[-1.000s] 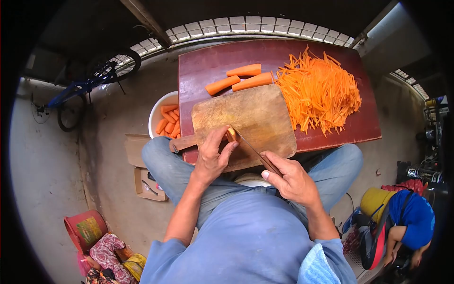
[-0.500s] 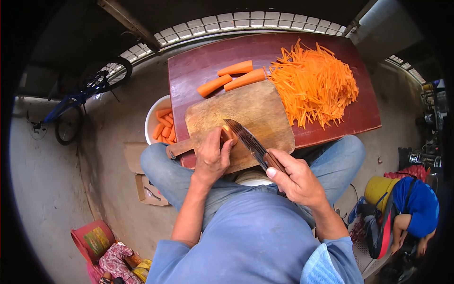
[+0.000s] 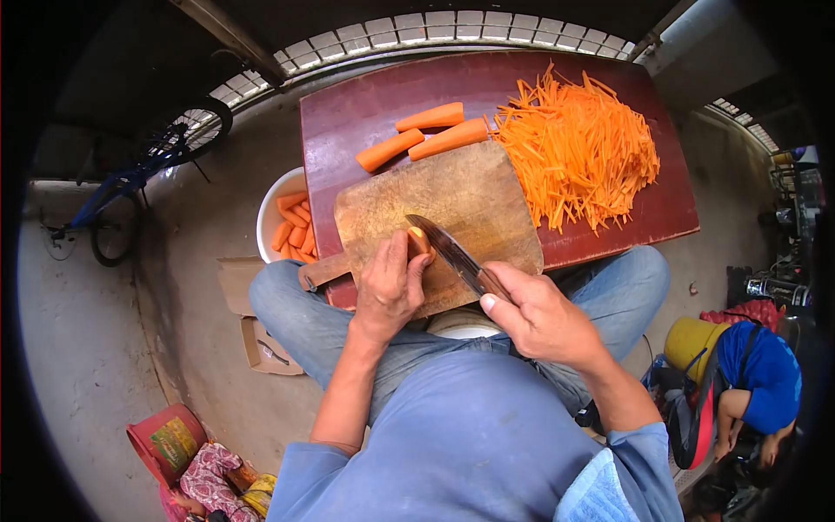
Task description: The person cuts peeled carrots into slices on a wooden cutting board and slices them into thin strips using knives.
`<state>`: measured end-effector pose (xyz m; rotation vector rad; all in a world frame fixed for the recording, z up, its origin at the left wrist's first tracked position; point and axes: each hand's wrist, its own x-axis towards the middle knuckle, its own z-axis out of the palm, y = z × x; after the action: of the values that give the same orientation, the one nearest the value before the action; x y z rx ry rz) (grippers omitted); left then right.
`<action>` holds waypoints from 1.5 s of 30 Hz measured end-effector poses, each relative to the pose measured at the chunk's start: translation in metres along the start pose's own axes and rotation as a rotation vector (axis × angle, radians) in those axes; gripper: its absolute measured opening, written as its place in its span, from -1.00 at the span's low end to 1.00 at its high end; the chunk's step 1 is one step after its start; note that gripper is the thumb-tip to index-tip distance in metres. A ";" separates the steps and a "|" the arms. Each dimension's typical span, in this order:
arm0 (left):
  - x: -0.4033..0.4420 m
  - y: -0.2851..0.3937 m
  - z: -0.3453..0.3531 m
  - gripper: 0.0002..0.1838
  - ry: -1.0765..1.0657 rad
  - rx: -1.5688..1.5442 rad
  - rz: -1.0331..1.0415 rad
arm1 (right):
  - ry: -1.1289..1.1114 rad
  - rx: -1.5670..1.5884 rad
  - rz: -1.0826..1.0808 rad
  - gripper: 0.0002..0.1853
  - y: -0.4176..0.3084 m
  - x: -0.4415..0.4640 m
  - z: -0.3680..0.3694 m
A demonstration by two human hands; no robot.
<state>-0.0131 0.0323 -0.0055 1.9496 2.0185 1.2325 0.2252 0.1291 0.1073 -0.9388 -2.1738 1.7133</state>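
Observation:
My left hand (image 3: 388,283) is closed on a short piece of carrot (image 3: 419,242), pressing it onto a worn wooden cutting board (image 3: 370,204); fingers cover much of the piece. In my right hand (image 3: 541,317) is a dark-bladed knife (image 3: 452,257) with a brown handle. Its blade slants up and left, right beside the carrot's cut face; whether it touches is unclear. Beyond the board lie three peeled carrots (image 3: 435,116). A large heap of shredded carrot (image 3: 584,152) rises to the right on the reddish-brown table (image 3: 348,113).
A white bucket (image 3: 266,217) with carrot pieces stands left of the table, near an open cardboard box (image 3: 271,348). My bent legs (image 3: 291,300) flank the board. Farther off are a blue bicycle (image 3: 130,178), a red bucket (image 3: 165,444) and, at lower right, another person (image 3: 765,383).
The whole view has shifted slightly. The knife stays close to the carrot piece, its handle a little farther left, and my left hand keeps its hold.

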 end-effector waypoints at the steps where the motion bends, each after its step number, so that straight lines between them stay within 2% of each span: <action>1: 0.000 0.000 0.000 -0.47 -0.004 0.002 -0.001 | -0.013 -0.010 0.009 -0.74 0.000 0.003 0.002; 6: -0.003 0.006 -0.004 -0.50 -0.033 0.030 -0.057 | -0.106 -0.147 0.086 -0.75 0.026 0.022 0.022; 9: -0.004 0.009 -0.007 -0.51 -0.057 0.014 -0.084 | -0.077 -0.174 0.039 -0.77 0.034 0.020 0.025; 13: 0.001 0.013 -0.010 -0.51 0.022 -0.050 -0.042 | -0.077 -0.143 0.025 -0.75 0.034 0.015 0.028; 19: -0.015 0.008 -0.015 -0.50 0.034 -0.092 -0.148 | -0.065 -0.100 0.055 -0.71 0.023 -0.016 0.015; 22: -0.016 0.006 -0.013 -0.49 0.050 -0.086 -0.141 | -0.045 0.064 0.114 -0.74 0.003 -0.021 0.006; 26: -0.017 0.003 -0.011 -0.49 0.001 -0.109 -0.215 | 0.015 0.149 0.013 -0.76 -0.005 -0.015 0.008; 29: -0.021 -0.005 -0.006 -0.49 0.038 -0.055 -0.149 | 0.026 0.188 -0.027 -0.72 0.001 -0.010 0.011; 34: -0.018 0.000 -0.007 -0.52 0.029 -0.081 -0.184 | 0.038 0.166 -0.078 -0.72 -0.005 -0.007 0.012; 45: -0.004 0.011 -0.012 -0.57 0.034 -0.078 -0.153 | 0.031 0.117 -0.060 -0.64 -0.014 -0.005 0.007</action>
<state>-0.0103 0.0221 0.0066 1.7161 2.0587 1.2947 0.2203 0.1187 0.1187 -0.8555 -2.0368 1.7643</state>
